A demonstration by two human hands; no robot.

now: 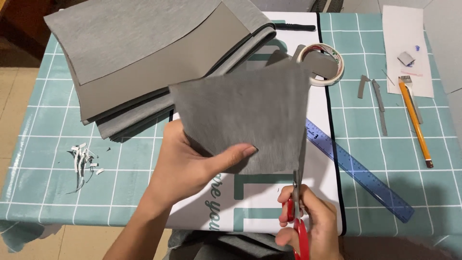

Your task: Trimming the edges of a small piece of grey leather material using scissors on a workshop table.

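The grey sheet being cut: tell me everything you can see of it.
The grey sheet is a thin, matte piece with a fine ribbed texture, like fabric or felt, roughly four-sided with straight edges. It is held up above the white mat, tilted toward the camera. The left hand pinches its lower left edge, thumb on top. The scissors, red-handled and in the right hand, meet its lower right edge, blades pointing up along that side.
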